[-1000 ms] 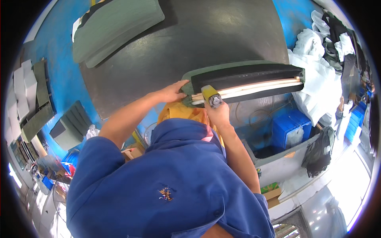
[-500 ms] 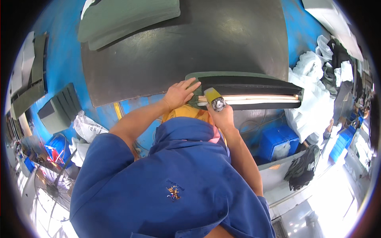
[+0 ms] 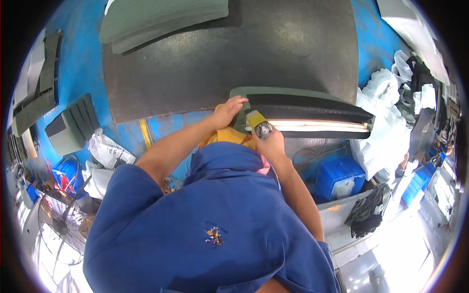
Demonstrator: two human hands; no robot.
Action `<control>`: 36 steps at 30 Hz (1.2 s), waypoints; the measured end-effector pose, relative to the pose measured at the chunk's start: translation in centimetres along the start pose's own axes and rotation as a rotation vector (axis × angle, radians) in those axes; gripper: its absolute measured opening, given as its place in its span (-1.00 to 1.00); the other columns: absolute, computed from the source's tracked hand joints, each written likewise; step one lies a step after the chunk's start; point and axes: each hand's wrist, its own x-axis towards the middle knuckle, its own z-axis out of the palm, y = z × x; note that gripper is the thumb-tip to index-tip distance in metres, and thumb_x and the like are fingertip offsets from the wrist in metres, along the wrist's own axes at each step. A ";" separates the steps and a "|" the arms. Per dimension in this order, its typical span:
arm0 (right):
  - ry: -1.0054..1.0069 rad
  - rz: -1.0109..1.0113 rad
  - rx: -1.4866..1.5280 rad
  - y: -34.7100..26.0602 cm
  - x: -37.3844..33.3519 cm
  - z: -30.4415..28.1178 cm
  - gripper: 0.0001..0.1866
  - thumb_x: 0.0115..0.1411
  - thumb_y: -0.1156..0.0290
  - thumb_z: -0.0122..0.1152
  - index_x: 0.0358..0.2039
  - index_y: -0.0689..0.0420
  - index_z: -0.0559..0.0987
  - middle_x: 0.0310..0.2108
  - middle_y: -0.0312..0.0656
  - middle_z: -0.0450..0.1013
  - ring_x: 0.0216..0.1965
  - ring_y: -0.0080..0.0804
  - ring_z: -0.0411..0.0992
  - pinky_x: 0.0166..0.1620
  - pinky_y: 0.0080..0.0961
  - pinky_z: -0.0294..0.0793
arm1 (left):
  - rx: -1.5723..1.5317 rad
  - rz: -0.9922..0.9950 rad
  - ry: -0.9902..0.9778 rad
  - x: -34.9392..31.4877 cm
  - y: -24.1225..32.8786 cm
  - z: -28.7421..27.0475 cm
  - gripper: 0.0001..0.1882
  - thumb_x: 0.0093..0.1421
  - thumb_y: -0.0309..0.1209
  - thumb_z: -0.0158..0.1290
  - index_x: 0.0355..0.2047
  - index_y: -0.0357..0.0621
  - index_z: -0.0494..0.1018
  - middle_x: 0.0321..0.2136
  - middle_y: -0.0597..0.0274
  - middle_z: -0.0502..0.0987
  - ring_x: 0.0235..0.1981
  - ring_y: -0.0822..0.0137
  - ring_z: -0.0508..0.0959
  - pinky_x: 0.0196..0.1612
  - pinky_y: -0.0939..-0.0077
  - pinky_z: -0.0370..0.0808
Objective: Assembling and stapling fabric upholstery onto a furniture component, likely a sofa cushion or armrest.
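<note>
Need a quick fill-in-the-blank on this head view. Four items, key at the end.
1. The right hand grips a tool whose upper part is coloured ____.
2. The left hand is at the ____ end of the black-and-green piece.
3. The person's shirt is ____.
4. A round fan shows in the ____ left part of the picture.

Missing words: yellow; left; blue; lower.

The left fingers touch the end of a green-and-black panel reaching rightward from them. Just right of those, the right fingers grip a yellow tool by pale strips. Beyond both, green pieces lie on the table.
</note>
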 end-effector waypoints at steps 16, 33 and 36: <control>0.001 -0.186 -0.085 -1.2 -1.1 0.8 -0.30 0.01 0.41 0.34 0.25 -0.07 0.48 -0.04 -0.08 0.57 -0.08 0.02 0.57 -0.01 -0.16 0.57 | 0.065 0.073 -0.134 -0.3 1.1 -1.1 -0.53 0.53 -0.26 -0.24 0.37 -0.09 0.23 0.35 -0.06 0.26 0.42 0.02 0.19 0.45 0.29 0.09; 0.262 0.207 0.068 5.7 0.3 -1.1 -0.59 0.10 0.14 0.37 -0.23 0.26 0.66 -0.36 0.18 0.61 -0.20 0.18 0.60 -0.12 -0.08 0.58 | 1.335 0.292 -0.141 1.2 9.2 0.1 -0.52 0.14 -0.04 0.22 -0.16 -0.16 0.42 -0.22 0.14 0.44 -0.11 0.14 0.55 -0.21 0.25 0.54; 0.258 0.231 0.082 5.1 0.0 -1.4 -0.60 0.10 0.14 0.36 -0.20 0.21 0.66 -0.32 0.16 0.62 -0.18 0.18 0.59 -0.08 -0.08 0.57 | 1.384 0.353 -0.262 2.0 9.6 -0.6 -0.62 0.17 -0.12 0.18 -0.18 -0.13 0.47 -0.22 0.17 0.48 -0.12 0.16 0.55 -0.24 0.24 0.52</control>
